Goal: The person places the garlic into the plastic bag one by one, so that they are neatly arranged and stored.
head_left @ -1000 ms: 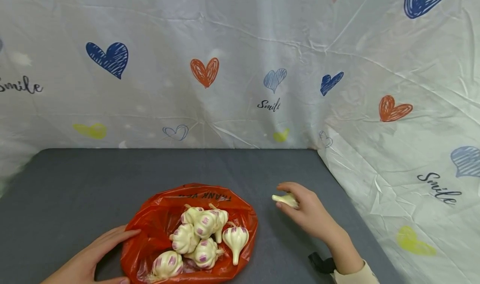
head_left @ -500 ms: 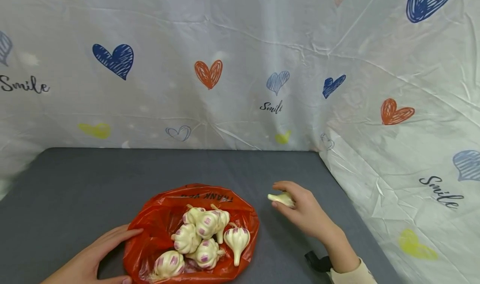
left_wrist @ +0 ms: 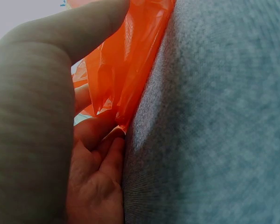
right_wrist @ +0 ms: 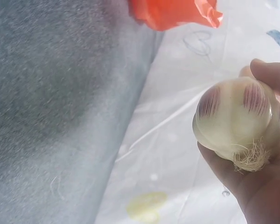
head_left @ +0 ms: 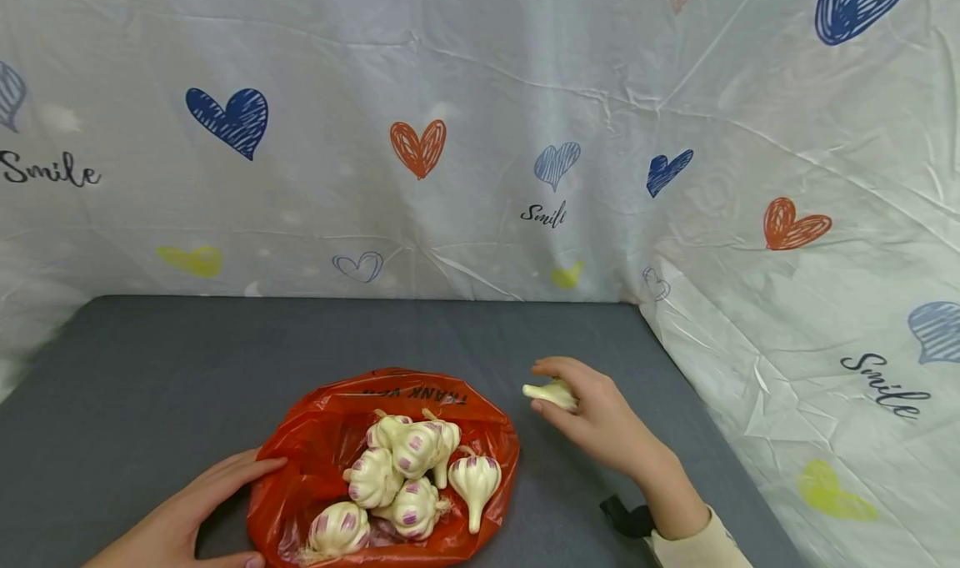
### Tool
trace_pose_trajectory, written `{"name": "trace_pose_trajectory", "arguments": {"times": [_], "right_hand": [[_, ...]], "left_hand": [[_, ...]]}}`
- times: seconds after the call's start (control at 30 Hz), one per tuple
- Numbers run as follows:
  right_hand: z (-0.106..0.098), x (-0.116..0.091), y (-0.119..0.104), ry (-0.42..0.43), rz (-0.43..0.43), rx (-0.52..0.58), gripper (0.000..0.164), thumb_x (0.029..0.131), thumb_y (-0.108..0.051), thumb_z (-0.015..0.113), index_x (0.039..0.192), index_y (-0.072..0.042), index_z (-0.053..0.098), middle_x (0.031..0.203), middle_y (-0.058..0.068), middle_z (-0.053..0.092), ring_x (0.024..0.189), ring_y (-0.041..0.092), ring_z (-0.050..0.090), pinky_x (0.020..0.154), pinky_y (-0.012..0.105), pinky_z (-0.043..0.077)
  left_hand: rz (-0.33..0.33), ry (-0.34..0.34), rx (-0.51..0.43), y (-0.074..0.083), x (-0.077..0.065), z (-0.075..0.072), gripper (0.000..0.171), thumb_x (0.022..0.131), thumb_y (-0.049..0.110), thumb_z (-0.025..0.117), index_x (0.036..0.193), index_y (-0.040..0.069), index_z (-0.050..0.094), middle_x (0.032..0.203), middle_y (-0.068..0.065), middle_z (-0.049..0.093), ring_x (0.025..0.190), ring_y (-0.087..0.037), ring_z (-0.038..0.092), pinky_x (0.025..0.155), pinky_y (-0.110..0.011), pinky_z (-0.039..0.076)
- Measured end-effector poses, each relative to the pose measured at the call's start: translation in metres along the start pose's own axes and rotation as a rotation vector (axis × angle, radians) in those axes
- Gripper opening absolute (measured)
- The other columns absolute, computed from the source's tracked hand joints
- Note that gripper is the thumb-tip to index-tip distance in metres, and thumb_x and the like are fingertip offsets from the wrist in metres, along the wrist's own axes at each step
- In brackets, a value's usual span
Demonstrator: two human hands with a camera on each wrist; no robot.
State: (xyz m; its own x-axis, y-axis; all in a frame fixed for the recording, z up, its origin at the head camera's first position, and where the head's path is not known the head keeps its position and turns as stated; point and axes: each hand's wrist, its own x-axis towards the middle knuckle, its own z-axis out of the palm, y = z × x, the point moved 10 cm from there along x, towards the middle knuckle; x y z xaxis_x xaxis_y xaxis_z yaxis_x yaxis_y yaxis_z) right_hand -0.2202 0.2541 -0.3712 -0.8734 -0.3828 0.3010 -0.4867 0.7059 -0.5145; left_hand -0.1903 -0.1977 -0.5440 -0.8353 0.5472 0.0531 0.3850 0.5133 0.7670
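Note:
My right hand [head_left: 600, 418] holds a garlic bulb [head_left: 553, 394] above the table, right of the red plastic bag. In the right wrist view the bulb [right_wrist: 238, 116] shows purple streaks and a tuft of roots, with thumb and fingers around it. The red bag [head_left: 307, 434] stands with its mouth spread wide, and several garlic bulbs [head_left: 373, 477] lie inside. At the bag's left side rests my left hand [head_left: 187, 510], fingers fairly straight against the plastic. The left wrist view has the bag's side [left_wrist: 126, 56] touching those fingers.
A dark grey cloth-covered table [head_left: 187, 368] lies beneath everything. Behind and to the right hangs a pale sheet [head_left: 480, 67] printed with hearts and the word Smile. A black strap [head_left: 628, 518] is at my right wrist.
My right hand has moved a little left toward the bag with the garlic bulb in it. The left hand stays at the bag's side. The head view has shifted slightly.

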Motion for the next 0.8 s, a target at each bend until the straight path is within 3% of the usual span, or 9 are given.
{"name": "trace_pose_trajectory", "arguments": {"times": [0.37,0.63,0.8], "right_hand": [[0.007,0.009,-0.010,-0.019,-0.031,0.021,0.040,0.103,-0.028,0.081,0.140,-0.022,0.070,0.146,-0.005,0.065,0.125,0.019,0.066,0.089,0.036,0.061],[0.015,0.017,-0.020,-0.040,-0.042,0.090,0.039,0.103,-0.027,0.081,0.140,-0.023,0.069,0.145,-0.003,0.066,0.117,0.017,0.069,0.082,0.032,0.062],[0.018,0.019,-0.026,-0.045,-0.050,0.106,0.039,0.103,-0.027,0.081,0.140,-0.023,0.069,0.145,-0.003,0.066,0.119,0.018,0.068,0.083,0.032,0.062]], "left_hand": [[-0.037,-0.032,-0.037,-0.007,0.001,0.003,0.086,0.094,0.034,0.089,0.166,0.042,0.042,0.169,0.006,0.039,0.140,0.011,0.037,0.091,-0.030,0.057],[-0.008,-0.015,0.002,-0.001,0.001,0.001,0.087,0.093,0.036,0.090,0.166,0.040,0.043,0.169,0.000,0.040,0.140,0.011,0.037,0.090,-0.030,0.057],[0.000,-0.007,0.012,0.000,0.001,0.001,0.087,0.093,0.036,0.090,0.166,0.041,0.043,0.169,0.004,0.040,0.140,0.013,0.035,0.090,-0.031,0.057]]}}
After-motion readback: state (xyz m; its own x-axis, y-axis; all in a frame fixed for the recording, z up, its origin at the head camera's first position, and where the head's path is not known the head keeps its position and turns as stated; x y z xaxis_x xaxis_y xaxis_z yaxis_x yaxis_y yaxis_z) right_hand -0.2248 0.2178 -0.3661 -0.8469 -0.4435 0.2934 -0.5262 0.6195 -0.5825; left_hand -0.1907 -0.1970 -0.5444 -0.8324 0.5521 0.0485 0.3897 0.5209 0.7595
